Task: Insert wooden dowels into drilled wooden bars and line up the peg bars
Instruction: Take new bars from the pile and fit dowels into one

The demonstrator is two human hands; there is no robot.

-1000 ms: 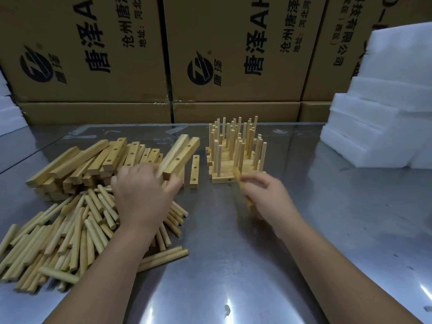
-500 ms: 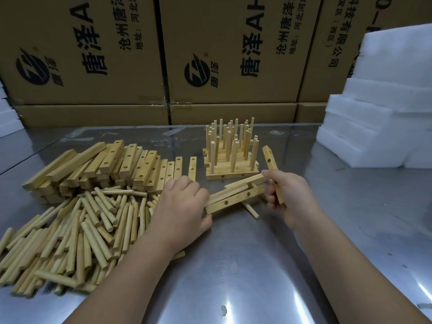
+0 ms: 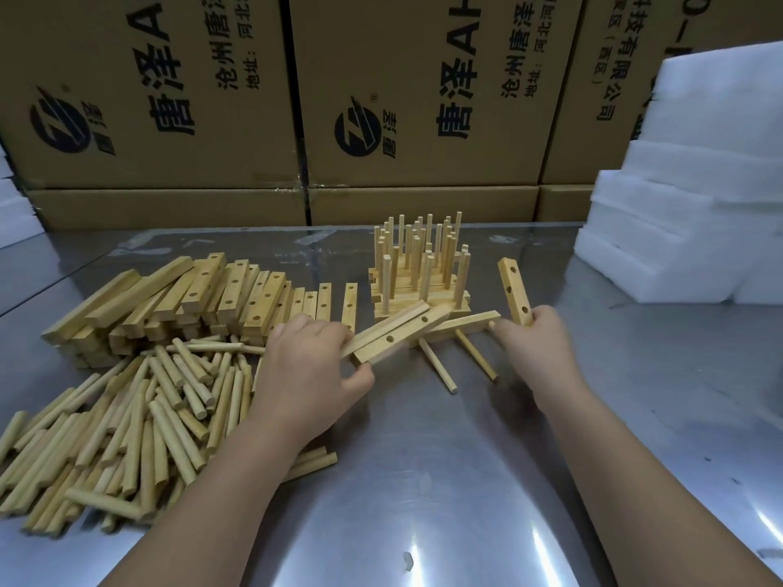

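My left hand grips two drilled wooden bars by their near ends; they slant up to the right. My right hand holds another drilled bar upright by its lower end. Between the hands a bar with two dowels in it lies tipped over, its pegs pointing toward me. Behind it stands the block of finished peg bars, dowels upright. A stack of drilled bars lies at the left, with a heap of loose dowels in front of it.
The work surface is a shiny metal table. Cardboard boxes form a wall along its back edge. White foam blocks are stacked at the right, close to the upright bar.
My left hand carried two bars from the stack rightward to the middle. My right hand lifted a bar and stands it upright; the two-dowel bar now lies between the hands.
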